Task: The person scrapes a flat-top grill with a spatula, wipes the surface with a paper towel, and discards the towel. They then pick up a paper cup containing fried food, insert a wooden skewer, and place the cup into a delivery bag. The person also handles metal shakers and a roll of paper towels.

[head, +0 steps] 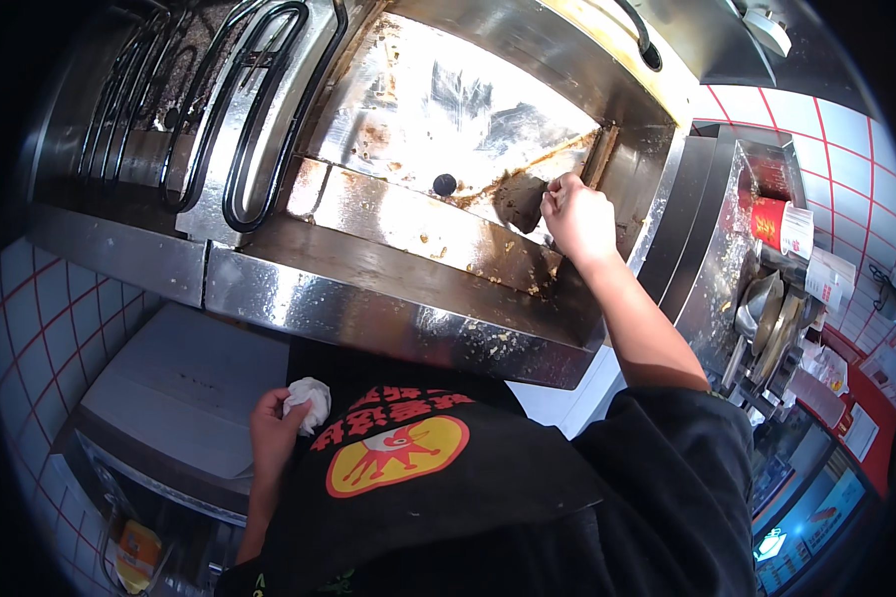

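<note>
My right hand point(579, 220) is inside a stainless steel fryer tank point(418, 298), at the right end of its bottom. Its fingers are closed by a dark patch on the metal; whether they hold something there I cannot tell. Brown residue and crumbs lie on the tank floor point(448, 112), around a round dark hole point(444, 184). My left hand point(276, 425) is down by the apron point(448, 448), shut on a crumpled white tissue or cloth point(310, 405).
Black looped heating elements point(269, 119) stand at the tank's left. Crumbs dot the front edge point(493, 339). On the right counter are a red paper cup point(767, 222) and metal ladles or pans point(760, 306). A grey lid point(187, 380) is at lower left.
</note>
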Action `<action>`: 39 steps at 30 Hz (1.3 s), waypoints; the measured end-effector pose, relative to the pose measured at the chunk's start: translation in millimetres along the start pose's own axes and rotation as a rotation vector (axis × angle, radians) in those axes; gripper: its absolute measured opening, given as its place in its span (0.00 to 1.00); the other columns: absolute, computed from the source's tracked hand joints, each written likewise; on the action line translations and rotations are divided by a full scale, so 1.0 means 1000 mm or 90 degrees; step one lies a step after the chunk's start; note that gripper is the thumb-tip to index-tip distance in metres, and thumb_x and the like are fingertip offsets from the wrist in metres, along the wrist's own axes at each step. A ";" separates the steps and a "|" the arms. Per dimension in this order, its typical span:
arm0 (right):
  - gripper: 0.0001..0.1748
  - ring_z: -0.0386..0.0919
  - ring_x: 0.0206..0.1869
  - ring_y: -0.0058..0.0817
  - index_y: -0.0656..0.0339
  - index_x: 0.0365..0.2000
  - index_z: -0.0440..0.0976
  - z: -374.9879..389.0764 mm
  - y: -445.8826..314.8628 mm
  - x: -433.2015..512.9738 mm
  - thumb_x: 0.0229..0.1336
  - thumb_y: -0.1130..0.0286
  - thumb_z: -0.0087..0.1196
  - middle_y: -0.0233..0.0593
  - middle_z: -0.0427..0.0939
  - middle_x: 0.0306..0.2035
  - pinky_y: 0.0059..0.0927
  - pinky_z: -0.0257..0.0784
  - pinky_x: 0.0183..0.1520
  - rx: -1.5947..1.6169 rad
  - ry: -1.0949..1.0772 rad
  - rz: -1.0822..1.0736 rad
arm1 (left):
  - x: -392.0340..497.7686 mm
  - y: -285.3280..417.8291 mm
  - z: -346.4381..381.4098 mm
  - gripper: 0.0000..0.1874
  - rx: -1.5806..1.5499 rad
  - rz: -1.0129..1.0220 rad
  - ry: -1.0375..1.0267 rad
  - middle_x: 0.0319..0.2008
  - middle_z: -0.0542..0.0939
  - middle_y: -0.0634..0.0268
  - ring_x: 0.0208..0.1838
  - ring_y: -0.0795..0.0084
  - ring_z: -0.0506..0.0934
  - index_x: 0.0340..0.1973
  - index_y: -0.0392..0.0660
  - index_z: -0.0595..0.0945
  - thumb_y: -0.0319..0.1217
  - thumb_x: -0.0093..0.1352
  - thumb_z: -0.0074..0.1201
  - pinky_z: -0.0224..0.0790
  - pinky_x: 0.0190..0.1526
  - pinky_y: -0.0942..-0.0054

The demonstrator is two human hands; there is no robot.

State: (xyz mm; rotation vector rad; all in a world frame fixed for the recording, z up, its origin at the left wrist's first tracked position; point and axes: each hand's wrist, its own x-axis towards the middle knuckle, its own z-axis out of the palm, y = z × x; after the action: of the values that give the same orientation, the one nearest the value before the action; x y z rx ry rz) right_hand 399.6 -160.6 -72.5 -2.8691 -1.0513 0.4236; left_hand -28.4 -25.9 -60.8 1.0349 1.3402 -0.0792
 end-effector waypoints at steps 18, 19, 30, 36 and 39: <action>0.12 0.77 0.25 0.37 0.62 0.28 0.71 0.019 -0.064 0.013 0.46 0.65 0.55 0.44 0.76 0.18 0.32 0.72 0.33 0.144 0.042 0.035 | 0.003 0.006 -0.007 0.11 0.004 -0.010 0.002 0.32 0.77 0.62 0.34 0.78 0.76 0.36 0.35 0.74 0.20 0.58 0.55 0.68 0.36 0.81; 0.11 0.77 0.25 0.37 0.62 0.28 0.71 0.020 -0.065 0.014 0.46 0.65 0.55 0.44 0.76 0.18 0.32 0.72 0.33 0.149 0.042 0.039 | 0.003 0.006 -0.007 0.11 -0.013 -0.003 -0.006 0.32 0.77 0.62 0.34 0.78 0.75 0.36 0.35 0.74 0.20 0.58 0.55 0.68 0.36 0.81; 0.10 0.77 0.24 0.38 0.61 0.29 0.70 0.018 -0.077 0.016 0.47 0.66 0.54 0.44 0.75 0.18 0.33 0.72 0.31 0.174 0.070 -0.034 | 0.004 0.004 -0.010 0.11 0.010 0.005 0.012 0.32 0.78 0.61 0.34 0.78 0.76 0.36 0.35 0.74 0.20 0.58 0.55 0.68 0.36 0.81; 0.10 0.77 0.23 0.38 0.60 0.29 0.70 0.018 -0.082 0.017 0.47 0.66 0.54 0.42 0.75 0.18 0.33 0.72 0.30 0.149 0.088 -0.066 | 0.001 0.003 -0.014 0.11 0.008 0.019 0.016 0.32 0.78 0.61 0.34 0.77 0.76 0.36 0.35 0.74 0.20 0.58 0.55 0.68 0.37 0.81; 0.09 0.77 0.24 0.37 0.60 0.29 0.69 0.018 -0.076 0.015 0.48 0.66 0.53 0.42 0.76 0.18 0.33 0.72 0.29 0.151 0.073 -0.073 | -0.001 0.002 -0.016 0.11 0.007 0.021 0.021 0.32 0.78 0.61 0.34 0.78 0.76 0.36 0.35 0.74 0.20 0.58 0.55 0.69 0.36 0.81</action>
State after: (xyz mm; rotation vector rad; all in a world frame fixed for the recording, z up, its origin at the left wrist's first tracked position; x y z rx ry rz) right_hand 358.0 -93.7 -82.2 -2.5777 -1.0611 0.3461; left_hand -39.4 -14.6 -56.8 1.0714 1.3528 -0.0444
